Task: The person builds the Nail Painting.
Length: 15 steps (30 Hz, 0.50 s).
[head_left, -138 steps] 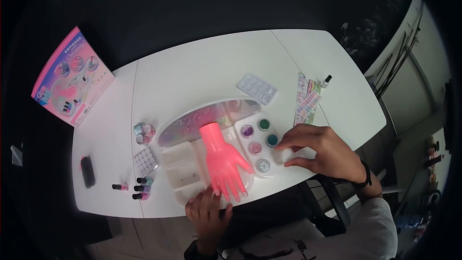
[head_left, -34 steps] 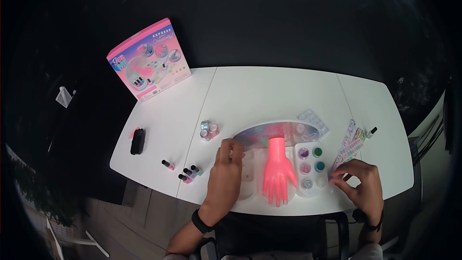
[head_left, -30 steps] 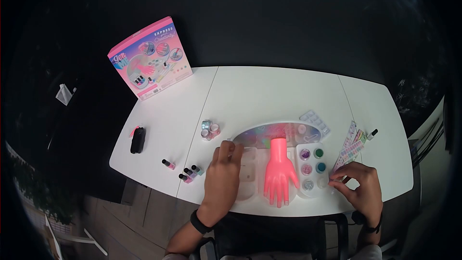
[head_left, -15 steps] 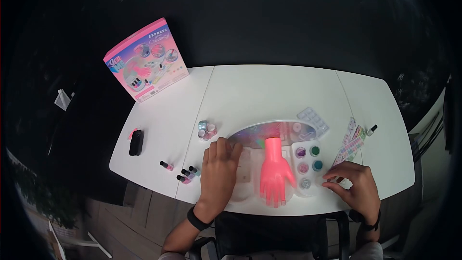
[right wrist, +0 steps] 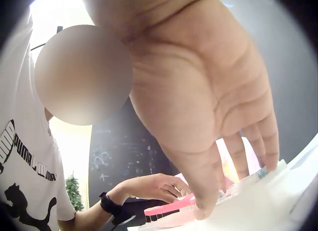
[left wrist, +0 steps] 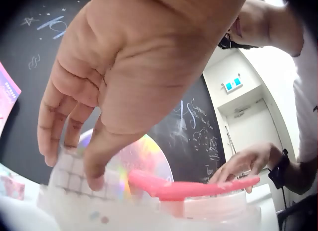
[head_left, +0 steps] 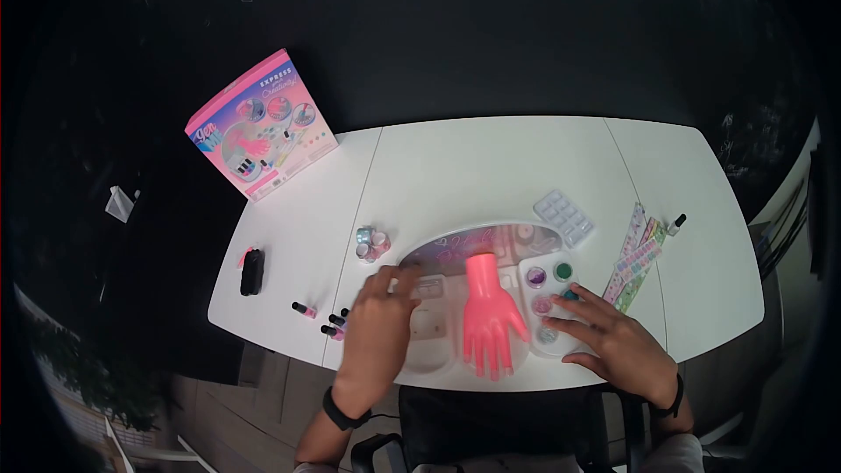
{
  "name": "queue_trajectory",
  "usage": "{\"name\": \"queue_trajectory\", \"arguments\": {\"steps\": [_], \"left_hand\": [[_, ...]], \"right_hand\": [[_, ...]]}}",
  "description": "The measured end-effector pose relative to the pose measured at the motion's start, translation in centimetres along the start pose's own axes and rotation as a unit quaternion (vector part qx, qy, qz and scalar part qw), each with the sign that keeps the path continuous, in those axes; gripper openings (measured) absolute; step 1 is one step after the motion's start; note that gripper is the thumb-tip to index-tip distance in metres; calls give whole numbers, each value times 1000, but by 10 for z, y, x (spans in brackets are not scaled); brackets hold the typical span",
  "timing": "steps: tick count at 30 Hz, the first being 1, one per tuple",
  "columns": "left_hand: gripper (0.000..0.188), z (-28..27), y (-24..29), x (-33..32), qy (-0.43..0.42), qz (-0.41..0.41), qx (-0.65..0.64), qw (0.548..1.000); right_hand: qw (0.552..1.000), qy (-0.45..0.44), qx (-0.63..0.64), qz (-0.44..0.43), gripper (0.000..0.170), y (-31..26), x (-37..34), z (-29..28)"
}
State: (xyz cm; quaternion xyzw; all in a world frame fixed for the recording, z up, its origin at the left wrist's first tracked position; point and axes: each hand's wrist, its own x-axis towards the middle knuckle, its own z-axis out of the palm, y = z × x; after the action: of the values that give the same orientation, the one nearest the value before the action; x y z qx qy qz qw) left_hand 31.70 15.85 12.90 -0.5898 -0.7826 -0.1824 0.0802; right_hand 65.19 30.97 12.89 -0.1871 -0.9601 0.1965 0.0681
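My left hand is at the left side of the white manicure stand. In the left wrist view, its thumb and fingers pinch a clear gridded case in front of the shiny panel. Spread over the glitter-pot holder is my right hand, fingers fairly straight, fingertips right at the pots. Green, purple, pink and silver pots show in it; part of the holder is hidden under the hand. A pink model hand lies palm down between my hands.
Nail polish bottles lie left of my left hand, some partly hidden by it. Further back are stacked pots, a black pouch and a box. Right of the stand lie a compartment tray, sticker strips and another bottle.
My right hand, earlier pinching by the right edge of the pot holder, has spread its fingers and moved left over the pots. My left hand stays by the left compartments. The view has shifted a little.
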Motion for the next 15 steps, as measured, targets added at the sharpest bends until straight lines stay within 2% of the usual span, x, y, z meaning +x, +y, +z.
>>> {"name": "queue_trajectory", "arguments": {"steps": [2, 4, 7, 10, 11, 12, 14, 15], "left_hand": [[34, -24, -3, 2, 7, -7, -38, 999], [35, -46, -13, 3, 65, -47, 36, 996], [30, -74, -39, 8, 95, -82, 106, 986], [32, -90, -79, 24, -16, -84, 147, 985], [35, -94, -87, 32, -63, -71, 123, 988], [35, -92, -101, 40, -61, -72, 125, 988], [37, -73, -131, 57, -163, -8, 76, 984], [37, -60, -140, 63, -161, -8, 76, 984]], "right_hand": [[999, 6, 0, 35, 69, -4, -3, -2], [999, 8, -12, 28, 67, -3, -7, -9], [999, 12, -25, 32, 64, -1, -12, -12], [998, 14, -29, 50, 62, -2, -17, -14], [998, 14, -33, 59, 62, -2, -18, -14], [998, 15, -32, 56, 62, -2, -19, -15], [997, 17, -29, 64, 62, -2, -21, -15], [997, 18, -30, 63, 62, -2, -21, -15]]}}
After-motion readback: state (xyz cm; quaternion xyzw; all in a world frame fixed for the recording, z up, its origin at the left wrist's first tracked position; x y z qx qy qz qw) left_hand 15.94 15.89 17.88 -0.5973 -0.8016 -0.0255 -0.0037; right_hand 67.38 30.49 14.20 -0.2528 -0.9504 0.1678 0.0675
